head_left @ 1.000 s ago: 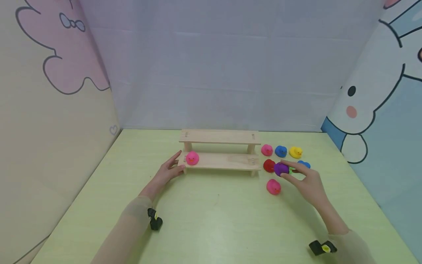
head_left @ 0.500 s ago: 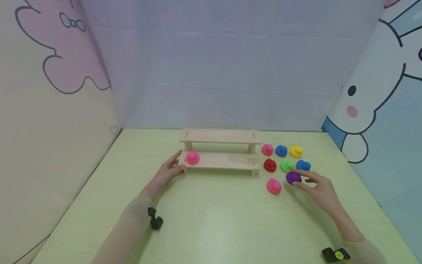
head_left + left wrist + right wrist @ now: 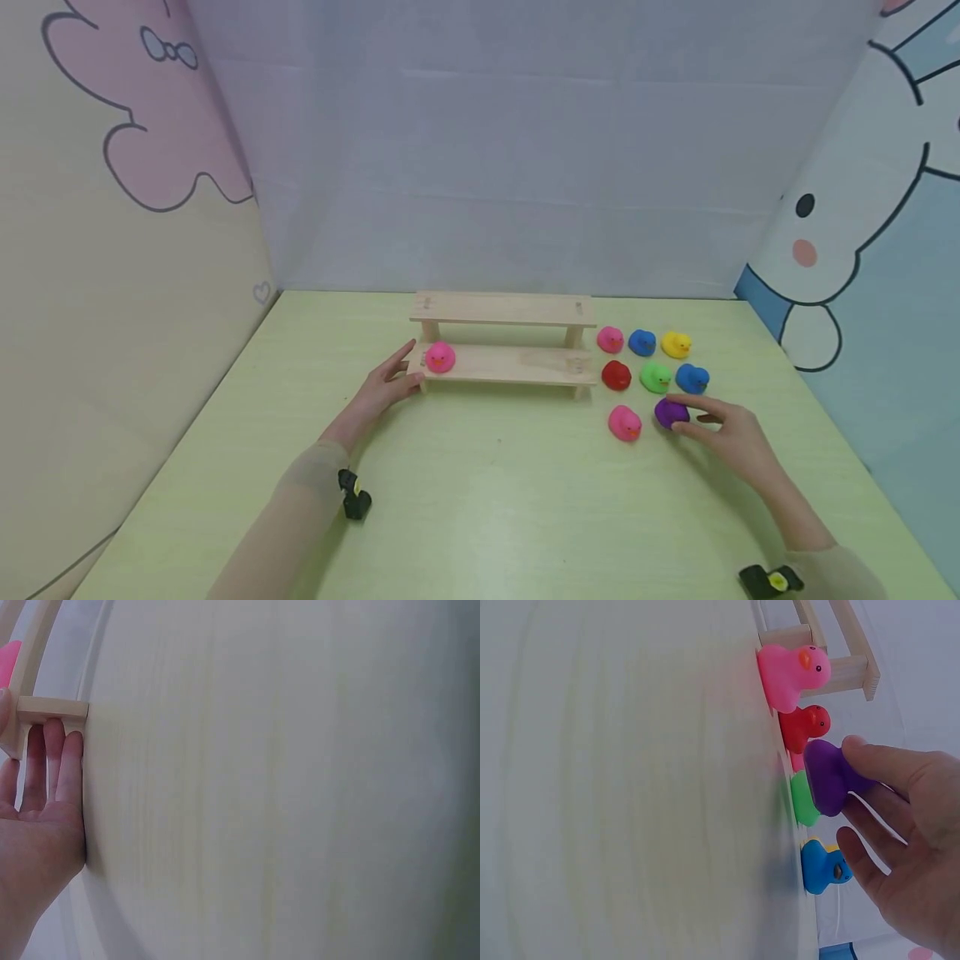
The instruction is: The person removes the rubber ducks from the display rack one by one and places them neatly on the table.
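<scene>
A two-tier wooden shelf stands at the back middle, with a pink rubber duck on the left end of its lower board. My left hand holds that end. In the left wrist view its fingers reach under the board to the leg, while the thumb lies at the board's edge. To the right of the shelf, my right hand pinches a purple rubber duck between thumb and fingers. Whether this duck's base touches the table I cannot tell.
Right of the shelf stand a pink duck, a blue duck and a yellow duck. Before them are a red duck, a green duck and another blue duck. A nearer pink duck sits left of the purple one.
My right hand has moved the purple duck right and toward me, from beside the red duck to the right of the near pink duck. The green duck now shows fully. My left hand stays put.
</scene>
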`<state>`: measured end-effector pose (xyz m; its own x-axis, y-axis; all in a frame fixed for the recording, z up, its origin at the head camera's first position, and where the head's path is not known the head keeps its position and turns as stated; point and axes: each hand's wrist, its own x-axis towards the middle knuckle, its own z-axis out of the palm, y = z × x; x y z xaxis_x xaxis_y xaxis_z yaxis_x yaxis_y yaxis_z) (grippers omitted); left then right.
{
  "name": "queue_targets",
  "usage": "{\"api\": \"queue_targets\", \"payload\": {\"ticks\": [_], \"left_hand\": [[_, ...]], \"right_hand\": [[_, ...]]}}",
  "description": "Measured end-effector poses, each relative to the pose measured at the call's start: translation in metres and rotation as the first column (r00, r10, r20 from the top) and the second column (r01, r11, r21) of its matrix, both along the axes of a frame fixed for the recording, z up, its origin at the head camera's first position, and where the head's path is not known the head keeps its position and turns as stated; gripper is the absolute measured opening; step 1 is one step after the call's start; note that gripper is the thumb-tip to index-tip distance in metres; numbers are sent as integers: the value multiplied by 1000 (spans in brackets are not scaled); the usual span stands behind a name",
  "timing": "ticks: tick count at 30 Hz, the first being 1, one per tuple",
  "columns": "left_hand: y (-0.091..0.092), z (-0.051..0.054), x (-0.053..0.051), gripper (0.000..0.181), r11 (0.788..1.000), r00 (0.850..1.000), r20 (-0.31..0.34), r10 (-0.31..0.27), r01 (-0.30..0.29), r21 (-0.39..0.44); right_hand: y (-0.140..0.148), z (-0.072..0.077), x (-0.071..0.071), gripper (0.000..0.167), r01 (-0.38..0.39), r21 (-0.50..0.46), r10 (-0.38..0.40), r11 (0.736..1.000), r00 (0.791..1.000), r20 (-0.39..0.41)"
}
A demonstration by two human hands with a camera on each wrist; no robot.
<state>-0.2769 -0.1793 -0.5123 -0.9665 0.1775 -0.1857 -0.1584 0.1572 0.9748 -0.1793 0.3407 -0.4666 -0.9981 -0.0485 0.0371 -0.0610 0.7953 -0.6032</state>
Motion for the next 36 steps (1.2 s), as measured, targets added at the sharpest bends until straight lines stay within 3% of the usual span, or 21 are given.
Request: {"api": "queue_targets", "payload": {"ticks": [8, 36], "left_hand": [[0, -1, 1, 75, 1000, 1000, -1, -10, 10, -11], [-1, -2, -1, 75, 1000, 1000, 14, -13, 13, -5]], "right_hand": [[2, -2, -2, 43, -54, 17, 54, 998, 998, 29], [7, -2, -2, 40, -115, 18, 113, 993, 991, 75]]}}
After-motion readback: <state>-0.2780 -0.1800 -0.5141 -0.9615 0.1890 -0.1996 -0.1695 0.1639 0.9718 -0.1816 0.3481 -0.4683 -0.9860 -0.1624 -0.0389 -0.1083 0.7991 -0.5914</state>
